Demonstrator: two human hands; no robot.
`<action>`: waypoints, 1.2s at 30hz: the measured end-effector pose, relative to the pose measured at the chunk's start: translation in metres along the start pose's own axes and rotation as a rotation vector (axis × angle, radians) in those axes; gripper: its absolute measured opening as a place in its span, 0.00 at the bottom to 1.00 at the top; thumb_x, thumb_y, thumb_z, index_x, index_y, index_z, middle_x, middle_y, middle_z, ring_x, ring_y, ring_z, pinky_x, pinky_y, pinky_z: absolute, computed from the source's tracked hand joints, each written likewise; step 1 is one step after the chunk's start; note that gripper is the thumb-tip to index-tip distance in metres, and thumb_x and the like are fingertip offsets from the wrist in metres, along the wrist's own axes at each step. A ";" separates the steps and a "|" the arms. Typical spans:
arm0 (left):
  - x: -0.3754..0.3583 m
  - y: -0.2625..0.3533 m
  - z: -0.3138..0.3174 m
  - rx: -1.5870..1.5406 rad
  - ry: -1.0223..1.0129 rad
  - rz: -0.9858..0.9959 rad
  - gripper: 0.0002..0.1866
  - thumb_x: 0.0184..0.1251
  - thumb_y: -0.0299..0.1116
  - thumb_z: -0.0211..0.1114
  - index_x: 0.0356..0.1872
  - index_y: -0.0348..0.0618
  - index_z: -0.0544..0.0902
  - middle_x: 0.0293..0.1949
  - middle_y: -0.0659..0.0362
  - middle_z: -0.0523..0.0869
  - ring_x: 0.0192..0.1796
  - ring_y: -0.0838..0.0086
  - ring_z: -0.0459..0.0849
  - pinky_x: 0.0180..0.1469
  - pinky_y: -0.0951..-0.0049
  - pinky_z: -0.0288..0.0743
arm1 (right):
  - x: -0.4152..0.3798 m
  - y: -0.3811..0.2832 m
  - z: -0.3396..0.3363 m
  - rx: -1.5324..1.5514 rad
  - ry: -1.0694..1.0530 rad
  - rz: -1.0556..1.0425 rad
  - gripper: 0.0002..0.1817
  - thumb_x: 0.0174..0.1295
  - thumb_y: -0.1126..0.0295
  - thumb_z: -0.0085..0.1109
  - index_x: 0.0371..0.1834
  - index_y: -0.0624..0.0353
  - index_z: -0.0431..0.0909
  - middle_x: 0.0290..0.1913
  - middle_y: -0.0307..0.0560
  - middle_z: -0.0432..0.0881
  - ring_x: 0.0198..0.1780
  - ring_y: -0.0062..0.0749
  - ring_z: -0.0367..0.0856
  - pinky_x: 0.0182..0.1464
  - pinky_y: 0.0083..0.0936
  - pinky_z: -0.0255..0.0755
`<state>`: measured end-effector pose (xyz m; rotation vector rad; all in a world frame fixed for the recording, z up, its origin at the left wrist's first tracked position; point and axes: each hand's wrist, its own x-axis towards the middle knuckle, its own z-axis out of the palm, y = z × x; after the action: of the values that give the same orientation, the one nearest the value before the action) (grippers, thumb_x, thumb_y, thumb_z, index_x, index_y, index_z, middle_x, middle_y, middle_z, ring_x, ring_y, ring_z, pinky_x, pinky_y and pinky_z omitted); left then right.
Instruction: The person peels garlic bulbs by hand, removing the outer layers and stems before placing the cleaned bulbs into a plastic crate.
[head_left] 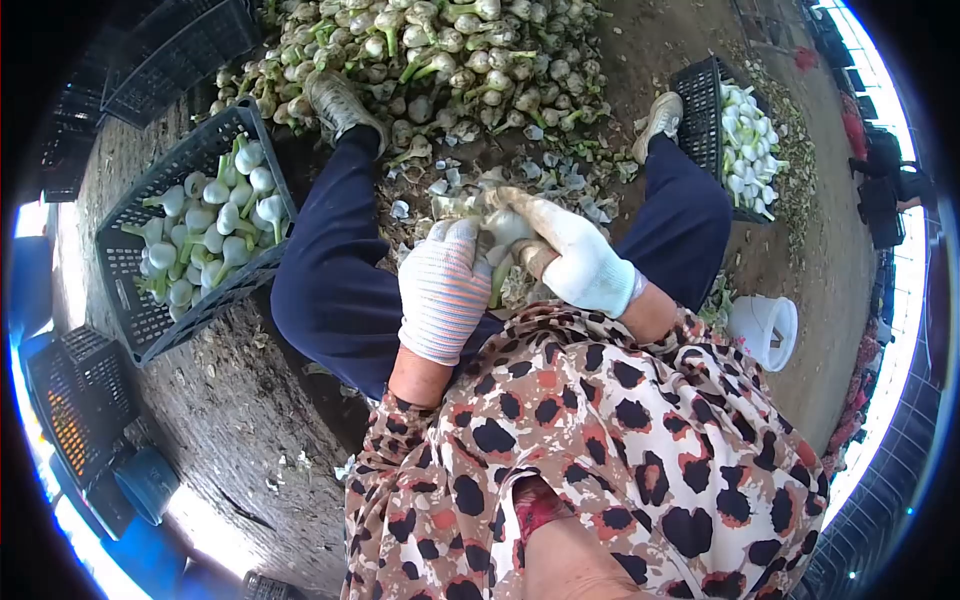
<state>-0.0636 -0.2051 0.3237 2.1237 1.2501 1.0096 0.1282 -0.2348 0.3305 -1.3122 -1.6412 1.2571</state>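
My left hand [440, 283], in a striped glove, is closed around one side of a pale garlic bulb [508, 228] above my lap. From the other side my right hand [572, 250], in a white glove with stained fingertips, wraps its fingers round the same bulb. A green stem [498, 280] points down between my hands, and loose skin hangs about the fingers. Peeled bulbs fill a dark crate [122, 285] on the left. Beyond my feet lies a big heap of unpeeled garlic [480, 60].
On the right, another dark crate [697, 120] holds white bulbs. A white bucket [748, 325] sits beside my right leg. Papery skins [570, 185] litter the ground between my feet. Empty crates [85, 385] and a blue bucket [147, 485] are at the left.
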 end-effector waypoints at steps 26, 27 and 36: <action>-0.011 -0.072 -0.013 -1.412 0.597 -0.738 0.22 0.77 0.49 0.56 0.55 0.38 0.77 0.46 0.50 0.85 0.46 0.65 0.86 0.53 0.63 0.83 | -0.010 0.051 0.017 1.497 -0.268 0.500 0.21 0.62 0.62 0.61 0.54 0.61 0.76 0.32 0.40 0.77 0.20 0.20 0.63 0.21 0.21 0.59; -0.014 -0.070 -0.006 -1.497 0.300 -0.650 0.29 0.73 0.50 0.63 0.64 0.38 0.74 0.55 0.49 0.84 0.54 0.62 0.85 0.57 0.62 0.81 | -0.008 0.053 0.017 1.539 -0.285 0.511 0.20 0.65 0.61 0.62 0.55 0.61 0.77 0.33 0.38 0.77 0.20 0.20 0.63 0.21 0.21 0.60; -0.024 -0.084 0.048 -1.193 0.134 -0.773 0.08 0.72 0.30 0.64 0.44 0.36 0.85 0.42 0.55 0.88 0.42 0.73 0.85 0.51 0.69 0.81 | 0.018 0.052 0.018 1.322 -0.160 0.548 0.27 0.65 0.74 0.59 0.68 0.67 0.69 0.44 0.42 0.82 0.37 0.15 0.79 0.41 0.11 0.75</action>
<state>-0.0777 -0.1878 0.2268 0.6035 0.9612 1.0926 0.1224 -0.2205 0.2747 -0.7517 -0.2031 2.2004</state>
